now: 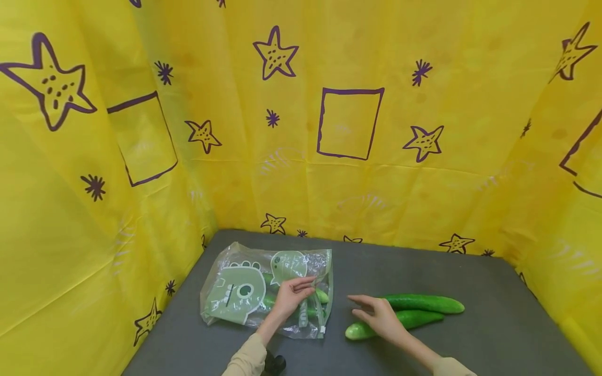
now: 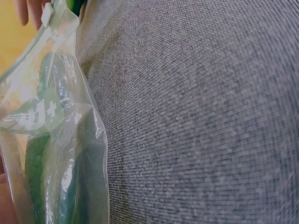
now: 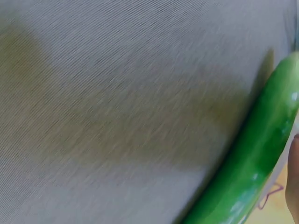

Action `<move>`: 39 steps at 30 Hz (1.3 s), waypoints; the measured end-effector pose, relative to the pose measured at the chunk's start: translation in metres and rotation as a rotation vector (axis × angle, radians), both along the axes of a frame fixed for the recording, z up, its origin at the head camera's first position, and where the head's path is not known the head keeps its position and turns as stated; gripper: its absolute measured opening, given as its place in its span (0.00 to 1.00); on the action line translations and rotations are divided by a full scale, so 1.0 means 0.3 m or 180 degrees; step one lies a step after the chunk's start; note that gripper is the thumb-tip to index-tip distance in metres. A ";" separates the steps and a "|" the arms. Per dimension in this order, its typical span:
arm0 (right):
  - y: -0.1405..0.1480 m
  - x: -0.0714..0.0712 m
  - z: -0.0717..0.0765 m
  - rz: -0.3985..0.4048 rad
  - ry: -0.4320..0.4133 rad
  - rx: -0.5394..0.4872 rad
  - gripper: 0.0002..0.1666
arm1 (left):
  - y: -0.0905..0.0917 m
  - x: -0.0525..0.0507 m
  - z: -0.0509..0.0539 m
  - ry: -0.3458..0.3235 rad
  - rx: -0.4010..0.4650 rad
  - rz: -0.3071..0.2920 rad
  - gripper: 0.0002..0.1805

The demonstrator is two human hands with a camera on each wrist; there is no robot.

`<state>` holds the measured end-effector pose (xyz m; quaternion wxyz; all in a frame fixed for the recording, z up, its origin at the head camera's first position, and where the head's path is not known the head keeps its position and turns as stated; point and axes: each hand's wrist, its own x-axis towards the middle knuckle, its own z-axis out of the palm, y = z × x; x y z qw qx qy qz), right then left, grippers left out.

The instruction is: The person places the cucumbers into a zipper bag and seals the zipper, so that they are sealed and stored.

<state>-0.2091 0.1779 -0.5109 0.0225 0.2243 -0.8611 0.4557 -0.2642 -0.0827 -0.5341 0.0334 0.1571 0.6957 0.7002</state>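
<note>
Two hands, mine. Left hand (image 1: 292,297): thumb and fingers narrowly spaced at the mouth of the clear zip bag (image 1: 226,292); cannot tell whether they pinch the film. Right hand (image 1: 384,318): fingers apart and holding nothing, over the near cucumber (image 1: 360,331). Far cucumber (image 1: 423,303) lies just beyond it, both pointing left to right. Bag lies flat, left of both, mouth to the right, green dinosaur print upward; bagged cucumbers (image 1: 322,296) show through the film. Zip slider (image 1: 322,329) sits at the mouth's near end. Dark object, unidentified (image 1: 274,363), nearer my left sleeve (image 1: 246,357). Grey table (image 1: 390,271) beneath; yellow star-printed curtain (image 1: 348,42) left, far and right.
</note>
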 end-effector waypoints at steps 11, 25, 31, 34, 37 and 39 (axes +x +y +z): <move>0.139 0.030 0.036 -0.0011 0.0171 0.0223 0.20 | 0.001 0.008 0.008 -0.0013 -0.0011 0.0006 0.20; 0.332 0.075 0.084 -0.0360 0.0186 0.0601 0.22 | 0.001 0.038 0.066 -0.0018 -0.0053 0.0004 0.18; 0.413 0.091 0.079 -0.0624 0.0288 0.0686 0.20 | 0.001 0.013 0.014 -0.0025 -0.0084 0.0049 0.19; 0.451 0.095 0.073 -0.0707 0.0430 0.0708 0.18 | 0.001 0.009 0.009 -0.0012 -0.0053 0.0031 0.19; 0.488 0.098 0.065 -0.0752 0.0518 0.0749 0.16 | 0.001 0.008 0.008 0.0002 -0.0022 0.0013 0.19; 0.510 0.100 0.058 -0.0802 0.0559 0.0834 0.16 | 0.001 0.009 0.009 -0.0013 -0.0028 0.0019 0.19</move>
